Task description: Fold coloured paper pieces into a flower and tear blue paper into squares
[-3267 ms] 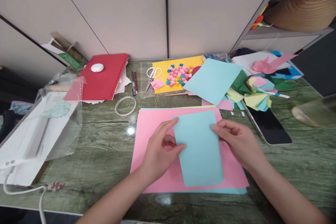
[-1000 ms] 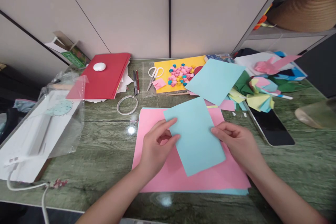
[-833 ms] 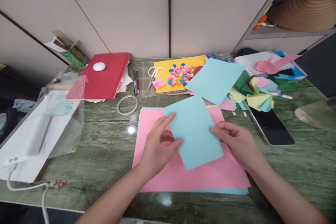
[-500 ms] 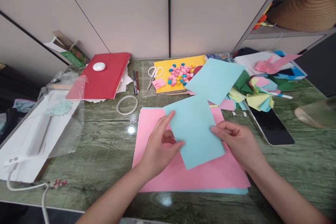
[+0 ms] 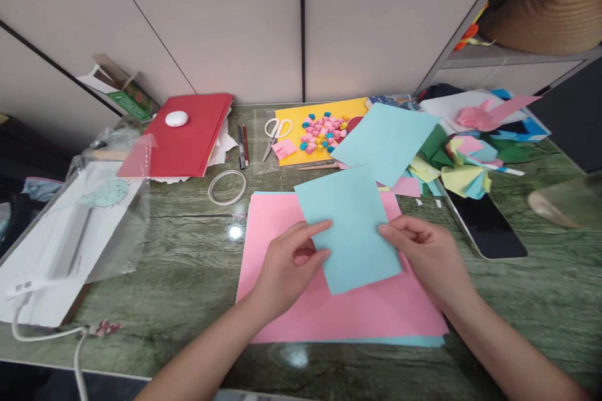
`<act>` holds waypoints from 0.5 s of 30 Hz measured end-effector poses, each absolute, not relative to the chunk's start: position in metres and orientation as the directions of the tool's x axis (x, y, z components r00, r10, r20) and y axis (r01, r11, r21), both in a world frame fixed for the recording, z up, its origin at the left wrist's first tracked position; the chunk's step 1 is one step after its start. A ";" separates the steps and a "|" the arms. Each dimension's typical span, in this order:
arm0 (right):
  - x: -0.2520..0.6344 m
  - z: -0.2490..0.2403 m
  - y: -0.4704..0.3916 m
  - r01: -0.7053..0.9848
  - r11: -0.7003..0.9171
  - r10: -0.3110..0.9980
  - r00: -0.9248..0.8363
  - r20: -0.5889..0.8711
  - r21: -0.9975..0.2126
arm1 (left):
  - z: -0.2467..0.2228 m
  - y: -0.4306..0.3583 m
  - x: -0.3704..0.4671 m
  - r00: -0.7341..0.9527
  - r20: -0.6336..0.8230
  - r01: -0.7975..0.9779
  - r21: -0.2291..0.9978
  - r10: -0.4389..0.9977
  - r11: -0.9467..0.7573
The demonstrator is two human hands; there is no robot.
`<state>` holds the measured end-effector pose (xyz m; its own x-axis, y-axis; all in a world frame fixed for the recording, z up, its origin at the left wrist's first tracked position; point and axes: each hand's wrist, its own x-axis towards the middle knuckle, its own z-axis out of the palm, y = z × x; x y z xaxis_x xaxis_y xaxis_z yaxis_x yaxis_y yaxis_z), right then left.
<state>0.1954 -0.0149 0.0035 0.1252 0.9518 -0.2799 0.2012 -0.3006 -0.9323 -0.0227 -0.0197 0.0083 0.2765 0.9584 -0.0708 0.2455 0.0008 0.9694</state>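
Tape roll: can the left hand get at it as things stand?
Probably yes. The tape roll lies flat left of the pink sheet, nothing standing in between, though the left hand has fingertips on the nearer blue sheet.

Shows plain light blue on held sheet (image 5: 352,257); pink over light blue in pile (image 5: 305,319); streaky green across table (image 5: 183,244). Reads red on folder (image 5: 174,153), yellow on card (image 5: 348,107), mixed pink, blue and yellow among balls (image 5: 324,131), black on phone screen (image 5: 491,225).
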 end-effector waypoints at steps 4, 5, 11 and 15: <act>0.197 0.003 -0.014 0.146 -0.304 0.953 0.057 -0.299 -0.941 | 0.008 -0.019 -0.021 0.287 -0.125 0.201 0.977 0.950 0.068; 0.198 0.003 -0.014 0.122 -0.306 0.952 0.031 -0.305 -0.944 | 0.008 -0.019 -0.021 0.285 -0.133 0.190 0.979 0.949 0.080; 0.200 0.001 -0.014 0.107 -0.305 0.952 0.030 -0.303 -0.946 | 0.008 -0.019 -0.022 0.279 -0.121 0.166 0.983 0.953 0.077; 0.199 0.001 -0.014 0.198 -0.279 0.960 0.072 -0.270 -0.940 | 0.009 -0.020 -0.022 0.298 -0.118 0.165 0.984 0.947 0.071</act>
